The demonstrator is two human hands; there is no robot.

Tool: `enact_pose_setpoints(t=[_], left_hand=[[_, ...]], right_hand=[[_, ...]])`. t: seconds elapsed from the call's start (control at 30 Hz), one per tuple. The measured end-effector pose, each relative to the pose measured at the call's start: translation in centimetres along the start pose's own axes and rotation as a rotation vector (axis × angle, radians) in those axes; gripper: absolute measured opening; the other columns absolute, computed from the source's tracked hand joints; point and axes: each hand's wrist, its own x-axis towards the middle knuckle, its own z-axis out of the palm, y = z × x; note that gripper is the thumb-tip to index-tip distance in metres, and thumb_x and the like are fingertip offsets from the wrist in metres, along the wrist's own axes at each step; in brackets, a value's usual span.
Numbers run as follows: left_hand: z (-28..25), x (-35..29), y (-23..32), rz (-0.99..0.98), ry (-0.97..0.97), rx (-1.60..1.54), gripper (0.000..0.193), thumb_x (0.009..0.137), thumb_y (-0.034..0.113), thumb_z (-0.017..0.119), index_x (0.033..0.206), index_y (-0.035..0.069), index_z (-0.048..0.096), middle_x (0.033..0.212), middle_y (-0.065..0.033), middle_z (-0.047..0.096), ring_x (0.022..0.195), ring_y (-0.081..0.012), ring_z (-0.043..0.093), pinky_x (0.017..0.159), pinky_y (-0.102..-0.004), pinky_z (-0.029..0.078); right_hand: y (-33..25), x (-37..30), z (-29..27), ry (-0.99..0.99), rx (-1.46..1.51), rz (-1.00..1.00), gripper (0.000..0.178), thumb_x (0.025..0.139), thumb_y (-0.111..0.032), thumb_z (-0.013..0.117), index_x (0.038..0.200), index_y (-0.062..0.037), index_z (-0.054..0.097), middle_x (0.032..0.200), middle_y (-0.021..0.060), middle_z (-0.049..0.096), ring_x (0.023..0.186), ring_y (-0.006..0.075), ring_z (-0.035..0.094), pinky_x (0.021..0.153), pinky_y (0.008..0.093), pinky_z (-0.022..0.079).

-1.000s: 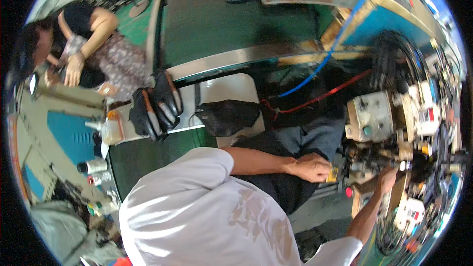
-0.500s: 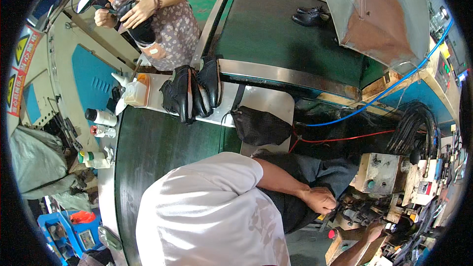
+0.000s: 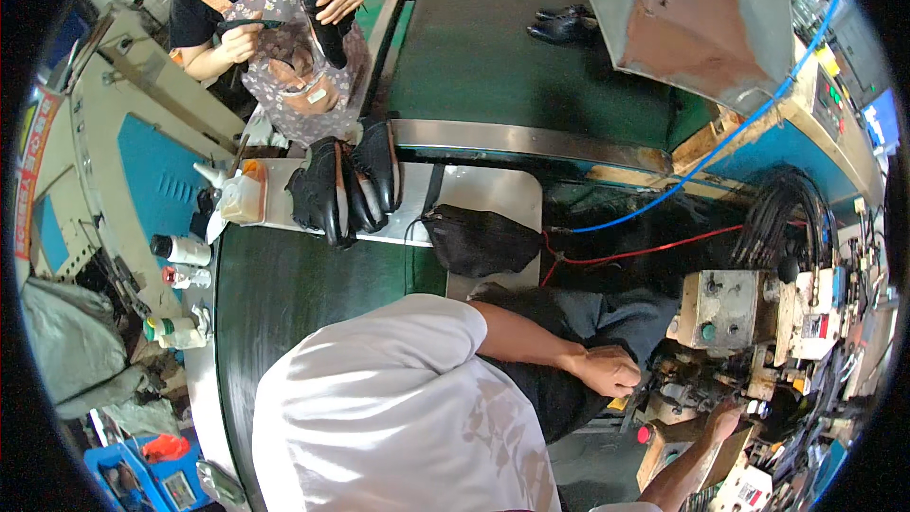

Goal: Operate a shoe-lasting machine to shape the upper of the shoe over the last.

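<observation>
One loose fist at the left hand [image 3: 607,372], beside dark trousers [image 3: 635,311], with fingers folded in; cannot tell of anything gripped inside. Just below those knuckles, a yellow piece [image 3: 617,405], mostly hidden, contact unclear. Between left hand and right forearm, a red button [image 3: 646,433]. Farther along the machine [image 3: 730,308], the right hand [image 3: 725,420], fingers bent, against or just beside a pale stub [image 3: 757,409] and a dark rounded piece [image 3: 785,412]; cannot tell a firm grip from a mere touch. Looks smooth and shiny, so probably stiff and slightly slippery, of uncertain weight; best held round the sides, clear of surrounding metal. For the yellow piece, likely small and light, a pinch by its edge. Beyond the left arm, a soft-looking black bag [image 3: 488,240] on a pale shelf [image 3: 512,186], then black shoes [image 3: 320,192] beside a jug [image 3: 245,197]. Behind these, a co-worker [image 3: 199,19] with a dark shoe-like item [image 3: 325,17] in hand. Farthest off, more black shoes [image 3: 559,30] on a dark belt [image 3: 474,66].
</observation>
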Motion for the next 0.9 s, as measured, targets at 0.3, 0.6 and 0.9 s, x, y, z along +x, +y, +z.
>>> enact_pose_setpoints(t=[0.3, 0.6, 0.9], left_hand=[[-1.7, 0.0, 1.0, -0.038, -0.040, 0.026, 0.024, 0.092, 0.016, 0.067, 0.080, 0.003, 0.050, 0.077, -0.0171, 0.055, 0.070, -0.0398, 0.060, 0.062, -0.0513, 0.045], [-3.1, 0.2, 1.6, -0.039, 0.025, 0.078, 0.030, 0.090, 0.018, 0.069, 0.075, 0.004, 0.047, 0.074, -0.0139, 0.052, 0.067, -0.0356, 0.058, 0.059, -0.0499, 0.045], [-2.7, 0.3, 1.1, -0.031, 0.040, 0.050, 0.032, 0.091, 0.015, 0.070, 0.076, 0.004, 0.045, 0.073, -0.0138, 0.049, 0.065, -0.0357, 0.056, 0.058, -0.0499, 0.044]], right_hand=[[-5.8, -2.1, -1.8, 0.095, -0.028, -0.055, 0.065, 0.106, -0.045, 0.053, 0.139, 0.0114, 0.053, 0.111, 0.0351, 0.071, 0.099, 0.0501, 0.070, 0.080, 0.0562, 0.057], [-9.3, -1.4, -2.2, -0.006, -0.056, 0.114, 0.067, 0.104, -0.053, 0.053, 0.140, 0.0032, 0.056, 0.120, 0.0309, 0.070, 0.110, 0.0498, 0.067, 0.091, 0.0566, 0.053], [-10.0, -1.4, -1.2, 0.001, -0.114, 0.217, 0.058, 0.104, -0.054, 0.052, 0.127, -0.0020, 0.063, 0.110, 0.0246, 0.074, 0.099, 0.0481, 0.071, 0.080, 0.0576, 0.056]])
